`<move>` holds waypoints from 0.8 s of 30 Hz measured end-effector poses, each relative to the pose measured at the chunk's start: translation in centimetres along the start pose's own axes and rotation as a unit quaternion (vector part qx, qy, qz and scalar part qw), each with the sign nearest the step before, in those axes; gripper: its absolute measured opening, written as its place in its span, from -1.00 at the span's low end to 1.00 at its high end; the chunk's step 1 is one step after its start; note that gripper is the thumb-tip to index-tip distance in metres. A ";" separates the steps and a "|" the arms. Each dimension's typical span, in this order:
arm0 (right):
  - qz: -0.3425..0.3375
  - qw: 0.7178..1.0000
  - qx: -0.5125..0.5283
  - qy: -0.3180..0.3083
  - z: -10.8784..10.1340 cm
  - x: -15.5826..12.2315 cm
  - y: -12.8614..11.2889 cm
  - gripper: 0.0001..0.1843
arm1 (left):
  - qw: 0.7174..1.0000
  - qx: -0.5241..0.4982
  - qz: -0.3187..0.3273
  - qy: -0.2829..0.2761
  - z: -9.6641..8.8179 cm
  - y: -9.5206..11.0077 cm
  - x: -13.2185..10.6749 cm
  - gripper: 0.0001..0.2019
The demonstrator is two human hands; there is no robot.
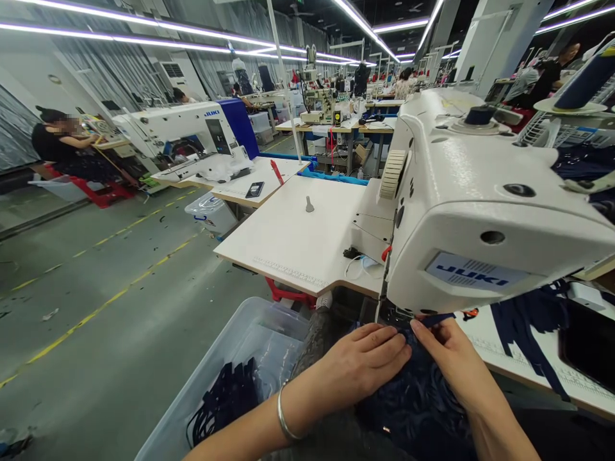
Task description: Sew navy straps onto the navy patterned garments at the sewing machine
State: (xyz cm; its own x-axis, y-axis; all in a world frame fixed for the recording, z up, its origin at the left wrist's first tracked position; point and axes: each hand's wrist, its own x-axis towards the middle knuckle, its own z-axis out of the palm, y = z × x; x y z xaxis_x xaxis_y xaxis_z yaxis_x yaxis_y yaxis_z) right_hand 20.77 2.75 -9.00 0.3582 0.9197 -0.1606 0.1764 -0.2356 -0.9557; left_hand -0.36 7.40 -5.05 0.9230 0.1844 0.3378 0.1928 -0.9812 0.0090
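A white Juki sewing machine [475, 211] fills the right of the view. Under its head lies dark navy lace fabric [418, 390]. My left hand [360, 362] rests flat on the fabric, fingers stretched toward the needle area, a silver bangle on the wrist. My right hand [444, 349] lies beside it, its fingers pinched on a navy strip [439, 318] at the fabric's edge below the presser foot. Navy strips [523, 326] trail over the white table to the right of the machine.
A clear plastic bin [216, 384] with dark trims stands at my lower left. A white table [298, 237] extends left of the machine. Beyond are other sewing stations, a seated person [62, 144] at far left, and a grey floor with yellow lines.
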 end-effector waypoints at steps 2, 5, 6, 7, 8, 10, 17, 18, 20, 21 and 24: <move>0.000 1.000 -0.006 -0.005 -0.1 0.1 -0.1 -0.48 | 1.000 -0.001 -0.001 0.001 -0.1 0.0 0.1 -0.64; 0.000 1.000 -0.018 -0.011 -0.2 0.2 0.0 -0.49 | 1.000 -0.004 -0.005 -0.002 -0.2 0.1 0.2 -0.64; 0.000 1.000 -0.021 -0.013 -0.2 0.3 0.0 -0.49 | 1.000 -0.004 -0.006 -0.003 -0.2 0.1 0.3 -0.64; 0.000 1.000 -0.024 -0.014 -0.3 0.3 0.1 -0.49 | 1.000 -0.004 -0.008 -0.005 -0.2 0.1 0.3 -0.64; 0.001 1.000 -0.027 -0.013 -0.3 0.3 0.1 -0.50 | 1.000 -0.003 -0.010 -0.006 -0.2 0.1 0.3 -0.64; -0.003 0.999 -0.033 -0.009 -0.4 0.2 -0.1 -0.52 | 1.000 -0.002 -0.011 -0.007 -0.3 0.2 0.4 -0.64; -0.003 0.998 -0.051 -0.036 -0.8 0.0 -0.9 -0.55 | 1.000 -0.007 -0.014 -0.012 -0.6 0.1 0.5 -0.65; -0.005 0.998 -0.051 -0.036 -0.8 0.1 -0.9 -0.55 | 1.000 -0.006 -0.015 -0.014 -0.5 0.0 0.4 -0.64; -0.008 0.998 -0.052 -0.034 -0.9 0.2 -0.8 -0.56 | 1.000 -0.004 -0.016 -0.017 -0.4 0.0 0.4 -0.63; -0.009 0.998 -0.052 -0.035 -0.9 0.3 -0.7 -0.57 | 1.000 -0.005 -0.016 -0.018 -0.3 -0.1 0.4 -0.62; -0.011 0.998 -0.051 -0.042 -0.8 0.3 -0.5 -0.56 | 1.000 -0.012 -0.020 -0.015 -0.3 0.0 0.6 -0.62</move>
State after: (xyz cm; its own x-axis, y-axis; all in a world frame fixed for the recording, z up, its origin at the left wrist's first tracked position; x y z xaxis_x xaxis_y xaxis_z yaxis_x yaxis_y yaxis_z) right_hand 21.56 2.91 -8.33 0.2766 0.9468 -0.1643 0.2772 -0.2423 -0.9298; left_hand 0.09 7.50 -4.53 0.9244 0.2240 0.3087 0.2213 -0.9742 0.0443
